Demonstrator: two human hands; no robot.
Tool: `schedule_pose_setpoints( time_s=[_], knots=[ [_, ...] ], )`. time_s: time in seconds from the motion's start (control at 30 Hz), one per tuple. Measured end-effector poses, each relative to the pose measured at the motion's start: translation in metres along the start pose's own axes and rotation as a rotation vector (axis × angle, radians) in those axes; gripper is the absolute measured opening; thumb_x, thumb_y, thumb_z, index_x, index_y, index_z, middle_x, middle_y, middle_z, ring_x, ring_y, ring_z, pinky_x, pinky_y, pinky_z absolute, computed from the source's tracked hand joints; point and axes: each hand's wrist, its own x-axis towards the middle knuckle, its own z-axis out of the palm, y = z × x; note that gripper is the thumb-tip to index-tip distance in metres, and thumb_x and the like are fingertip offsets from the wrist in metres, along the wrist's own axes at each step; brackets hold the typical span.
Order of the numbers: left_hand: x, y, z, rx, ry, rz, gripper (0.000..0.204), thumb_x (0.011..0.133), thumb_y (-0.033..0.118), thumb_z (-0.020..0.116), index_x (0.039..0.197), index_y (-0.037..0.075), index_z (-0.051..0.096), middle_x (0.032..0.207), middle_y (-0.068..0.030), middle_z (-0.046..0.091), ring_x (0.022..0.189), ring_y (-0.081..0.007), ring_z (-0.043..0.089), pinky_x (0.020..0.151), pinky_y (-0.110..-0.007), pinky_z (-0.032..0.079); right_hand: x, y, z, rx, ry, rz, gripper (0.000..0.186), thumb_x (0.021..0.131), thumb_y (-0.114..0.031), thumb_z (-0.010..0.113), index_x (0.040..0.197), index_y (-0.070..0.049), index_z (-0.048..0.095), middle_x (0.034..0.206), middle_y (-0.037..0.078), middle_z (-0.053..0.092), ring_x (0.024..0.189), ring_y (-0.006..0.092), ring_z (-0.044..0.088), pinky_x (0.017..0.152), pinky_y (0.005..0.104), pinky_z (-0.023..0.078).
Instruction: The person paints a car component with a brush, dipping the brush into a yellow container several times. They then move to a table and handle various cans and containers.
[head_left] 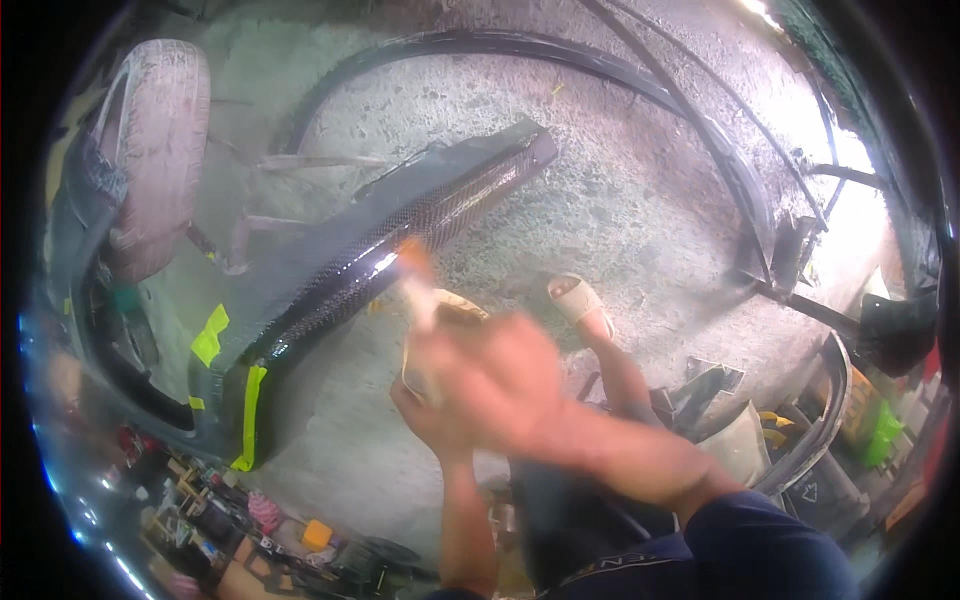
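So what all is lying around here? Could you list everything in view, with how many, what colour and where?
Brush: one, orange tip, pale handle, centre, blurred
Container: one, pale rim, centre, mostly hidden
Long panel: one, dark, glossy weave pattern, left of centre
Tape pieces: at least three, yellow-green, lower left
Tyre: one, dusty grey-pink, upper left
Curved strip: one, black, top
Small clutter: too jumbled to count, mixed colours, lower left
Orange block: one, orange, amid that clutter
Floor: one, grey, underneath
Right hand: one, bare, centre, on the brush
Left hand: one, bare, centre, at the container
Sleeve: one, dark blue, lower right
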Motion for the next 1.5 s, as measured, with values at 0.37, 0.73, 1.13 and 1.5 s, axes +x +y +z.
schedule_pose_setpoints(
  time_s=[0.37,0.73,1.13,1.5],
  knots=[
    [0.009,0.027,0.025,0.110,-0.026,-0.039,0.086,0.065,0.009,0.094,0.133,-0.002,0.043,0.128,-0.0164,0.053,0.118,-0.0249,0.058,0.100,-0.039,0.051,0.022,0.067,-0.035,0.504,0.116,0.758,0.013,0.097,-0.010,0.063,0.106,-0.003,0.068,0.092,0.008,0.067,0.074,0.0146,0.061,0.063,0.0310,0.047],
    [0.004,0.040,0.054,-0.083,-0.069,-0.121,0.087,0.064,0.003,0.092,0.134,0.000,0.041,0.128,-0.0146,0.053,0.118,-0.0231,0.058,0.100,-0.038,0.051,0.015,0.238,-0.057,0.151,0.346,0.931,0.018,0.100,-0.016,0.062,0.111,-0.004,0.070,0.083,0.005,0.067,0.080,0.0116,0.062,0.069,0.0311,0.048],
    [0.008,0.045,0.065,-0.127,-0.056,-0.128,0.070,0.070,0.007,0.092,0.122,0.002,0.046,0.122,-0.0116,0.055,0.110,-0.0176,0.059,0.091,-0.031,0.052,-0.014,0.071,-0.020,0.061,0.059,-0.019,0.041,0.076,-0.007,0.071,0.116,-0.003,0.071,0.083,0.006,0.062,0.065,0.0194,0.056,0.057,0.0346,0.044],
    [0.009,0.029,0.050,-0.117,-0.023,-0.118,0.079,0.065,0.001,0.091,0.128,0.001,0.043,0.122,-0.0099,0.053,0.109,-0.0173,0.058,0.095,-0.032,0.051,0.009,0.193,-0.046,0.677,0.136,1.005,0.020,0.101,-0.015,0.061,0.115,-0.001,0.065,0.094,0.005,0.068,0.080,0.0132,0.064,0.079,0.0299,0.051]
  ],
)
